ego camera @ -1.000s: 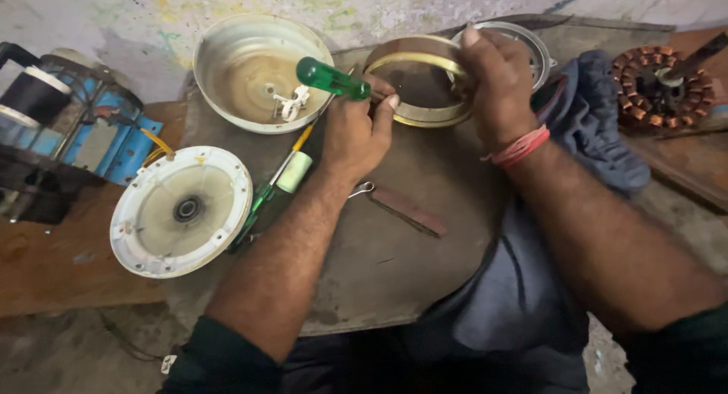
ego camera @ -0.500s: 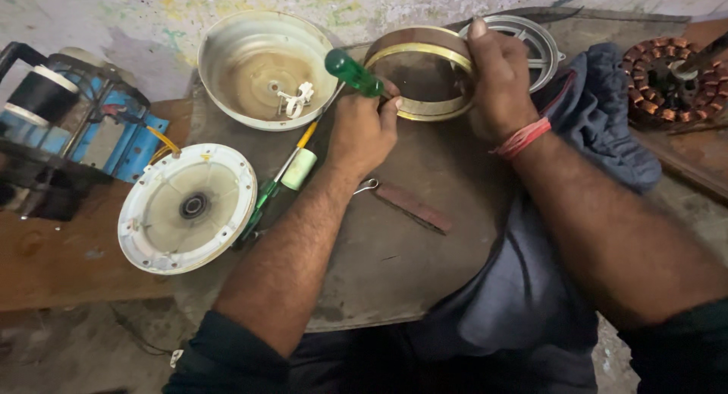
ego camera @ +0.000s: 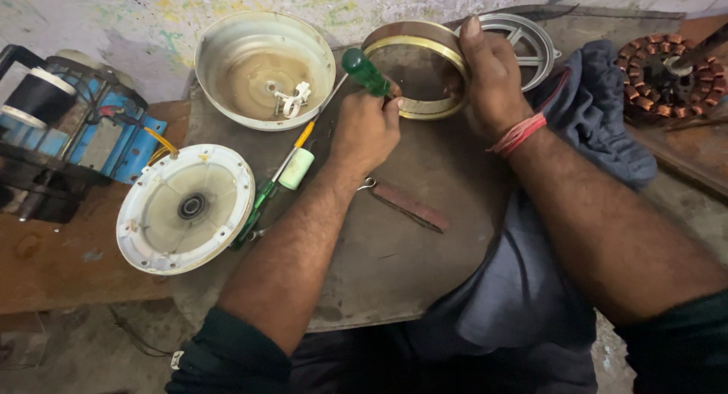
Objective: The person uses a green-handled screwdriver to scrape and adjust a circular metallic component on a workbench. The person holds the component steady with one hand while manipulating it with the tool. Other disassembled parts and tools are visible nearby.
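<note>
On the worn table (ego camera: pixel 394 273), left hand (ego camera: pixel 365 132) grips a green-handled screwdriver (ego camera: pixel 365 71), right hand (ego camera: pixel 491 75) seemingly clasps the metal ring (ego camera: pixel 413 68)

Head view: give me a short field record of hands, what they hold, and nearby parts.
left hand: grips a green-handled screwdriver, handle tilted up and away
right hand: clasps the rim of a round metal ring with a brass-coloured band
work surface: round grey metal plate
left of hands: dished metal cover; white round cover with centre bearing
between them: yellow-and-green screwdriver
far right: copper-wound stator
under right arm: blue-grey cloth
</note>
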